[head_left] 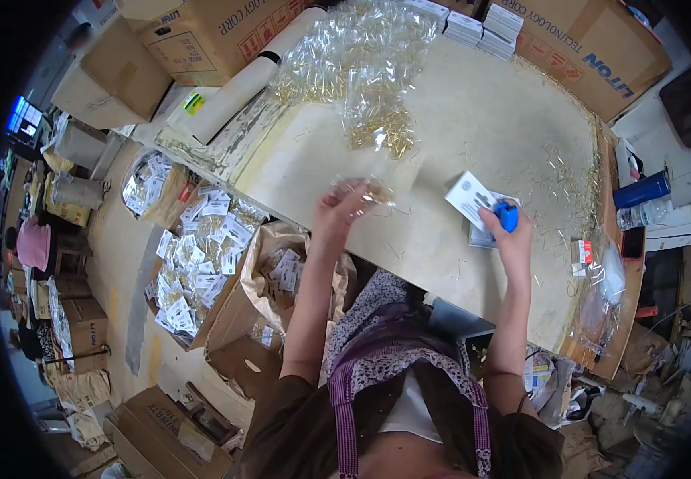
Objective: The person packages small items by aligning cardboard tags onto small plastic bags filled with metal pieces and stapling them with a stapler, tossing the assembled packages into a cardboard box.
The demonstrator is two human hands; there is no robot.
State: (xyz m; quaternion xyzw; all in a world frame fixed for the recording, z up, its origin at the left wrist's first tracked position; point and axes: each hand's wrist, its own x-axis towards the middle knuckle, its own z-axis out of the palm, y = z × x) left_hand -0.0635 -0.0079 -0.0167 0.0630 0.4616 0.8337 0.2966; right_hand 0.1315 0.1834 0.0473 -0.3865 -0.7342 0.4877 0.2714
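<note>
My left hand point(341, 209) is closed on a small clear bag point(377, 194) with gold-coloured pieces in it, above the table's front part. To its right, my right hand point(511, 231) grips a small blue tool point(507, 215), perhaps a stapler, together with a white printed card point(470, 196). Beneath that card lie more cards point(481, 237) on the table. Beyond my hands, a heap of clear bags point(353, 56) of gold-coloured pieces spreads over the back of the table point(473, 104), with one group point(385, 132) nearest me.
Stacks of white cards point(499, 30) stand at the back beside a carton point(577, 52). Lower left are a box of carded bags point(202, 263) and a paper-lined box point(270, 255). A blue bottle point(641, 190) lies at right. A person in pink point(34, 243) is far left.
</note>
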